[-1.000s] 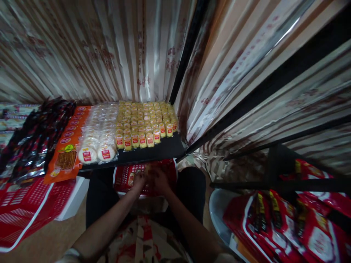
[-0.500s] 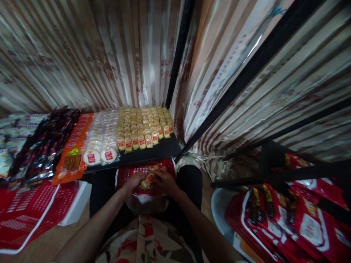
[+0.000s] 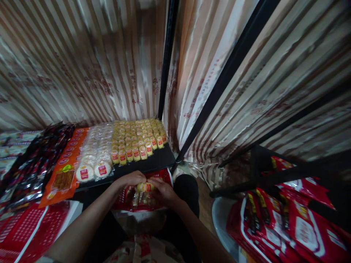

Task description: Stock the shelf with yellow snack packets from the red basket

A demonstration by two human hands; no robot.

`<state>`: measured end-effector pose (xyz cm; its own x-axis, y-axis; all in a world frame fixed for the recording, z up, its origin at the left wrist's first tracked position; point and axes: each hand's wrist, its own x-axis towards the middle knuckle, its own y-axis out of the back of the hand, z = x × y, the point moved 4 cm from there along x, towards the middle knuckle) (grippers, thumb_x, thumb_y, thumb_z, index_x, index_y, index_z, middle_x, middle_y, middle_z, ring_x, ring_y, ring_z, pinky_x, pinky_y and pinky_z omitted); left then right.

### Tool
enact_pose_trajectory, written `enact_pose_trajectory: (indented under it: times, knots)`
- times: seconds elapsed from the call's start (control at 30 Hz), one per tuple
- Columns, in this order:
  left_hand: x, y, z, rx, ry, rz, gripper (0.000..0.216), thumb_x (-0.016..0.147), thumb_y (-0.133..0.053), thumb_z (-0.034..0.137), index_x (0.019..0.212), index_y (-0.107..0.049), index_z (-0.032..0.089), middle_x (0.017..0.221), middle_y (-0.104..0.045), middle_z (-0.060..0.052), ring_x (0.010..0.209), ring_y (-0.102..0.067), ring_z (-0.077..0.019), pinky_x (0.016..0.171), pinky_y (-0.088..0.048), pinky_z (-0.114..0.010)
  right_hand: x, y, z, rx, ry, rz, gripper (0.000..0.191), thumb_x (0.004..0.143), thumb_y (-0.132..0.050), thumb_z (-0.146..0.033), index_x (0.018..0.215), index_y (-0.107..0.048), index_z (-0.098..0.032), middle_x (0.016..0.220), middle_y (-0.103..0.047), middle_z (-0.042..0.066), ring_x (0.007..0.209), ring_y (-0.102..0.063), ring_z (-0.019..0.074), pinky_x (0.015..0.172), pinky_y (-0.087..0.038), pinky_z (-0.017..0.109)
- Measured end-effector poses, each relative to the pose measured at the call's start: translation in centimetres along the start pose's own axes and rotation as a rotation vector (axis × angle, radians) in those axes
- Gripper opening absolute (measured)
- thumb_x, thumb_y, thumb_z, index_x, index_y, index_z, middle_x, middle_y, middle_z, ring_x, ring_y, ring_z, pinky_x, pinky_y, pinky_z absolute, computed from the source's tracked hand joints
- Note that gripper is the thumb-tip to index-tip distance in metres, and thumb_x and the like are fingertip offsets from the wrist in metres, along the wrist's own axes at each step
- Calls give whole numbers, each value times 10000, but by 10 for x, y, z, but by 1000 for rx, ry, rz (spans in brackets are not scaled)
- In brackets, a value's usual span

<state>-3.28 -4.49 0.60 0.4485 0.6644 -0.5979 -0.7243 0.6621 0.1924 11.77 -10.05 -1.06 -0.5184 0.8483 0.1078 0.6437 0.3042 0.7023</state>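
A small yellow wrapped snack cake (image 3: 145,187) with a red label is held between both hands, just above a red plastic basket (image 3: 170,177) at my lap. My left hand (image 3: 134,179) is closed on its left end, fingertips close to the other hand. From the right, my right hand (image 3: 163,191) grips the same cake and hides part of it. Below them, several more wrapped cakes (image 3: 142,199) lie in the basket. Rows of matching yellow cakes (image 3: 135,153) stand on the black shelf (image 3: 156,160) just ahead.
Left along the shelf are round white wrapped cakes (image 3: 102,168), an orange packet (image 3: 63,173) and dark shiny packets (image 3: 35,164). Another red basket (image 3: 30,226) stands lower left. Red bags (image 3: 307,226) fill the lower right. Black frame bars (image 3: 216,98) cross before a striped curtain (image 3: 82,65).
My view has shifted, so the shelf sits lower and further left. My left hand has come up over the basket's shelf-side edge, and the cakes in the basket now show below the hands.
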Motion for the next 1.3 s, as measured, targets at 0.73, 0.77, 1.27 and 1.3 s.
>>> enact_pose_trajectory:
  times: [0.73,0.77,1.27,1.3]
  knots:
    - [47,6,71,-64,-534,661,336,756,-517,111,1081,-580,167,1187,-550,-102,967,-591,-180,912,-464,-351,87,50,69,18,-377,629,331,840,-486,-322,1123,-465,-152,952,-650,77,613,-618,155,637,-494,289]
    - [46,6,73,-16,-541,683,331,750,-511,100,1064,-591,171,1190,-553,-96,1024,-571,-190,952,-440,-361,91,51,69,-4,-376,632,311,842,-483,-321,1103,-468,-152,928,-648,77,627,-620,163,649,-492,294]
    - [66,1,67,187,-507,662,382,736,-483,79,1075,-637,162,1269,-559,-94,1212,-482,-217,1088,-318,-370,108,42,90,41,-372,744,248,770,-459,-167,1017,-480,-176,1006,-488,71,616,-536,121,651,-494,308]
    - [67,2,66,194,-497,666,396,737,-480,80,1096,-629,155,1287,-547,-101,1225,-472,-221,1094,-311,-371,108,42,90,53,-373,745,229,781,-461,-184,1009,-481,-175,1008,-486,73,613,-534,119,642,-496,305]
